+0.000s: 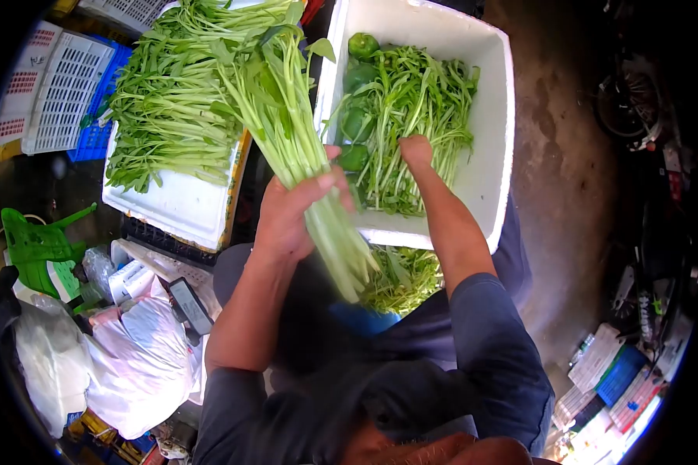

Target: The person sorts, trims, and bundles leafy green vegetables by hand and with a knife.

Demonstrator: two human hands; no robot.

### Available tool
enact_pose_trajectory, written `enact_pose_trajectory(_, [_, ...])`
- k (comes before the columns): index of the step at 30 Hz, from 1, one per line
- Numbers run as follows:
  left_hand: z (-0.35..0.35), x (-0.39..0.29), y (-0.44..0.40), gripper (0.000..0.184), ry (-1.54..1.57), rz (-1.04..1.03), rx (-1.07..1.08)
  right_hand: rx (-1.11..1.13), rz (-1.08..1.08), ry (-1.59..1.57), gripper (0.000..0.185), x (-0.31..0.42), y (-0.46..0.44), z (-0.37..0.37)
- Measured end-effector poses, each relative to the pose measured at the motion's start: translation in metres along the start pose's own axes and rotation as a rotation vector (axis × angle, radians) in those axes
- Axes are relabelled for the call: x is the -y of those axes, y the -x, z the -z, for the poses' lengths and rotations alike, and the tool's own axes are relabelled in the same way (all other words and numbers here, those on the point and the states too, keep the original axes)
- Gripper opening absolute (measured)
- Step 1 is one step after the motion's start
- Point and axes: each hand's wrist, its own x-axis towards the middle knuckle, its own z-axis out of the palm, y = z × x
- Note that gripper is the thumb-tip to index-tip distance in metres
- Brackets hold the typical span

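Observation:
A long bunch of water spinach (287, 132), leaves up and cut stem ends toward my lap, is gripped around its stems by my left hand (291, 205). Inside a white foam box (488, 155), my right hand (416, 151) is closed at a heap of loose water spinach (395, 101); its fingertips are hidden among the stems. Green peppers (357, 124) line the left side of that box. At the left, more water spinach (178, 101) is laid out in rows on a white foam tray (186, 203).
Below the box, leafy trimmings (403, 279) lie between my legs. Left of me are a phone-like device (190, 306), white plastic bags (143, 360) and a green bag (43, 244). White crates (66, 93) stand at the upper left. Stacked boxes (620, 376) are at the lower right.

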Motion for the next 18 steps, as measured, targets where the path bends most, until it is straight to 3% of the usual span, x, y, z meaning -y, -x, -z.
enact_pose_trajectory(4, [-0.007, 0.000, 0.002, 0.043, -0.021, -0.019, 0.013, -0.167, 0.095, -0.301, 0.030, 0.014, 0.028, 0.059])
enact_pose_trajectory(8, [-0.011, 0.003, 0.003, 0.044, -0.071, -0.043, 0.005, 0.036, 0.107, -0.904, 0.021, 0.043, 0.099, 0.116])
enact_pose_trajectory(13, [-0.021, 0.018, 0.003, 0.040, -0.156, -0.034, -0.016, -0.016, 0.304, -0.925, 0.015, 0.049, 0.207, 0.131])
enact_pose_trajectory(18, [-0.031, 0.041, 0.007, 0.029, -0.240, -0.066, 0.016, 0.044, 0.347, -1.077, 0.016, 0.049, 0.307, 0.112])
